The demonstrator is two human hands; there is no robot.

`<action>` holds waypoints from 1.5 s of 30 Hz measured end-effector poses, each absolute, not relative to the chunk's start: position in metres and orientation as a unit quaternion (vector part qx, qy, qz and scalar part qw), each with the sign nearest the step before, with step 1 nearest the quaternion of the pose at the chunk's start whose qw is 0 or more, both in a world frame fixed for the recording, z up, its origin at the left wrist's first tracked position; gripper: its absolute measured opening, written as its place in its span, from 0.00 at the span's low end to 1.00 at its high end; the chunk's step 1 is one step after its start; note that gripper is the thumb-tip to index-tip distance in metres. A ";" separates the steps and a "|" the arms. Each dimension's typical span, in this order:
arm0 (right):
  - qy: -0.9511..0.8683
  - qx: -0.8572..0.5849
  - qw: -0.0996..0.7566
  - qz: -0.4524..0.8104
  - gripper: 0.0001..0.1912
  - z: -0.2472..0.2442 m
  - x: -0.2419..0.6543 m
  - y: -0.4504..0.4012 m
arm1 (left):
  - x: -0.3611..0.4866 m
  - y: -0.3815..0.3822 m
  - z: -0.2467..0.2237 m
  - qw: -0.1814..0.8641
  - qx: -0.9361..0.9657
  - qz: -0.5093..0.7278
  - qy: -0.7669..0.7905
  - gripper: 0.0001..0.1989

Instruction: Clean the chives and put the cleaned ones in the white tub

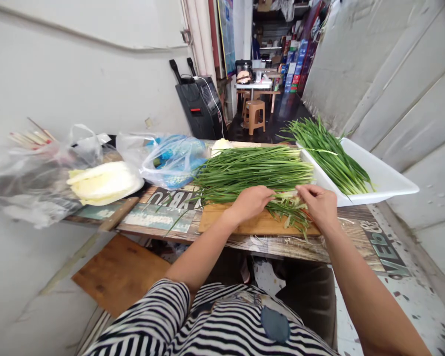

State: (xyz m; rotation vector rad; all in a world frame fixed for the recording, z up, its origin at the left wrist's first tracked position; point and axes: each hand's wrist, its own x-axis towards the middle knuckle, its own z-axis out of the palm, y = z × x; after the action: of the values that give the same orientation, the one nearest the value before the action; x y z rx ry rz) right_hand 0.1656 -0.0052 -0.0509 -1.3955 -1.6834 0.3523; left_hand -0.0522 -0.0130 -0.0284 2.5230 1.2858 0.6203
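A thick heap of garlic chives (pixel 252 168) lies across a wooden cutting board (pixel 222 222), green tips to the left and pale stems to the right. My left hand (pixel 254 200) is closed in a pinch on some stalks at the near edge of the heap. Just to its right, my right hand (pixel 321 200) pinches the pale stem ends with thumb and forefinger. Below and between the hands, pulled-off leaf scraps (pixel 294 217) are piled on the board. More chives (pixel 330 158) lie in a white plastic tub (pixel 385 175) at the right.
To the left lie a halved napa cabbage (pixel 106 182), a wooden-handled knife (pixel 118 213) at the table edge and plastic bags (pixel 178 160). A black wheeled speaker (pixel 202 106) stands behind the table (pixel 359 242). A brown stool (pixel 254 116) is farther back. Walls close in on both sides.
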 end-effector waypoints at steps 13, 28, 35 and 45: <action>-0.814 -0.525 0.209 -0.134 0.13 -0.038 0.177 0.018 | -0.052 0.000 -0.026 0.191 0.801 0.310 0.476 0.15; -0.748 -0.566 0.344 0.041 0.16 -0.040 0.190 0.008 | -0.050 0.002 -0.030 0.155 0.812 0.258 0.500 0.14; -0.810 -0.541 0.172 -0.151 0.12 -0.031 0.171 0.039 | -0.052 0.004 -0.024 0.145 0.781 0.309 0.523 0.11; -0.767 -0.518 0.369 0.087 0.11 -0.056 0.149 -0.036 | -0.034 -0.011 -0.039 0.108 0.885 0.241 0.384 0.17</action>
State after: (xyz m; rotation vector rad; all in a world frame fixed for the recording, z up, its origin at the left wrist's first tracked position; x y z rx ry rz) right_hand 0.1490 -0.0364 -0.0562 -1.3295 -1.9696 0.2233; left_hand -0.0337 -0.0114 -0.0392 2.6043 1.1304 0.7080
